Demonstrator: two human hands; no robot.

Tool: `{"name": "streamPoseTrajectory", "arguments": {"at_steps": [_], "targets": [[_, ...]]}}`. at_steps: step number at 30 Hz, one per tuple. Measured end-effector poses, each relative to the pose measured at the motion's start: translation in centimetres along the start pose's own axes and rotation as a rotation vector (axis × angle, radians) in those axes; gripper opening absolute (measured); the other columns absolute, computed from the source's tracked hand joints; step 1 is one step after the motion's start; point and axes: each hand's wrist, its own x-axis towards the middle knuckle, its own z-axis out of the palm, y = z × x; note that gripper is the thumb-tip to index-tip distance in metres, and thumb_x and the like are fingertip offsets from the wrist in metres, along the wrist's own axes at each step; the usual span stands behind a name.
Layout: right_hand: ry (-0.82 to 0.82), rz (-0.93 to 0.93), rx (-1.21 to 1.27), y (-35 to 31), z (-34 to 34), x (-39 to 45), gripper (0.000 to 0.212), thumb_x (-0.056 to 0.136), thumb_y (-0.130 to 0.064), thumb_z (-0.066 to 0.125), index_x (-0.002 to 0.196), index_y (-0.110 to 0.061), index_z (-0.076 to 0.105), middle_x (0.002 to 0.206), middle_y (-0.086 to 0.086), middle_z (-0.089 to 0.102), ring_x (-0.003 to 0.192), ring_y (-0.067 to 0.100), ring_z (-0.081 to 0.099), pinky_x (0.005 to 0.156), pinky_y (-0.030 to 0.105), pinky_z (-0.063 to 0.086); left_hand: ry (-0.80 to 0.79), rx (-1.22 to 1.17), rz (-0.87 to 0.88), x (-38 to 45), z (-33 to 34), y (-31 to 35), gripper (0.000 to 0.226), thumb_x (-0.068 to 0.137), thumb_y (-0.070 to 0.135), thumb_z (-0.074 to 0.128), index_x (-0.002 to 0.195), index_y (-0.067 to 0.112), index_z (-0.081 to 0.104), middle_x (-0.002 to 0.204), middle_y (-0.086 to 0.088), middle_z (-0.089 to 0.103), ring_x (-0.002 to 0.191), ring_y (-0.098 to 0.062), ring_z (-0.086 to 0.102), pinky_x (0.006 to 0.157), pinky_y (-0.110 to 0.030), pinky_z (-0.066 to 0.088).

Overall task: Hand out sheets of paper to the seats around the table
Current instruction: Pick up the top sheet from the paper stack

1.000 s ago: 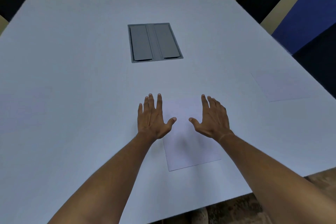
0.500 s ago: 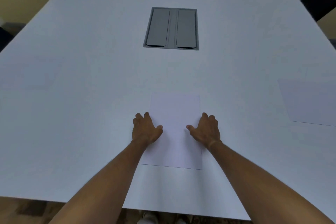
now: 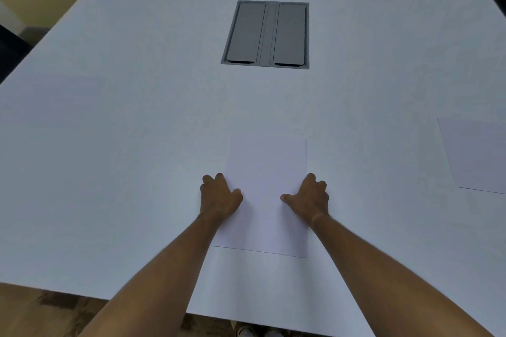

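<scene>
A white sheet of paper [image 3: 267, 172] lies flat on the white table [image 3: 137, 172], squared to the near edge in front of me. My left hand [image 3: 219, 197] sits on its left edge and my right hand [image 3: 309, 198] on its right edge. Both thumbs press on top of the sheet, and the fingers curl down at its sides. A second sheet [image 3: 476, 156] lies flat at the right, cut off by the frame. A very faint third sheet [image 3: 63, 101] seems to lie at the left.
A grey hatch with two lids [image 3: 267, 34] is set into the table's middle, beyond the sheet. The table's near edge [image 3: 82, 295] runs just below my forearms, with floor and shoe tips under it. Dark chair shapes show at the top corners.
The view has swung left and squared up to the table. My hands went from flat and spread over the sheet to curled at its left and right edges, and the sheet now lies straight.
</scene>
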Motion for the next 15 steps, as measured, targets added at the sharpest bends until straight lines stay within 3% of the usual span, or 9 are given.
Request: {"name": "streamPoseTrajectory", "arguments": {"at_steps": [7, 11, 15], "targets": [[0.009, 0.024, 0.05, -0.2, 0.02, -0.04, 0.07, 0.078, -0.03, 0.081, 0.129, -0.005, 0.04, 0.127, 0.02, 0.046, 0.115, 0.041, 0.055, 0.089, 0.039, 0.049, 0.048, -0.073, 0.039, 0.0, 0.43, 0.23, 0.047, 0.087, 0.027, 0.062, 0.125, 0.003, 0.052, 0.126, -0.017, 0.049, 0.116, -0.033, 0.051, 0.092, -0.035, 0.041], [0.014, 0.03, 0.042, -0.35, 0.13, 0.03, 0.069, 0.078, -0.03, 0.081, 0.127, -0.005, 0.04, 0.126, 0.02, 0.047, 0.114, 0.04, 0.055, 0.089, 0.04, 0.049, 0.051, -0.184, 0.013, 0.59, 0.4, 0.4, 0.051, 0.084, 0.031, 0.066, 0.127, 0.007, 0.052, 0.126, -0.015, 0.056, 0.118, -0.03, 0.053, 0.093, -0.035, 0.042], [0.03, 0.035, 0.002, -0.48, 0.33, 0.0, 0.07, 0.078, -0.031, 0.081, 0.128, -0.005, 0.04, 0.128, 0.021, 0.046, 0.119, 0.041, 0.051, 0.091, 0.04, 0.048, 0.062, -0.137, -0.029, 0.79, 0.39, 0.5, 0.053, 0.083, 0.03, 0.065, 0.128, 0.006, 0.049, 0.128, -0.018, 0.048, 0.12, -0.035, 0.048, 0.094, -0.037, 0.042]]}}
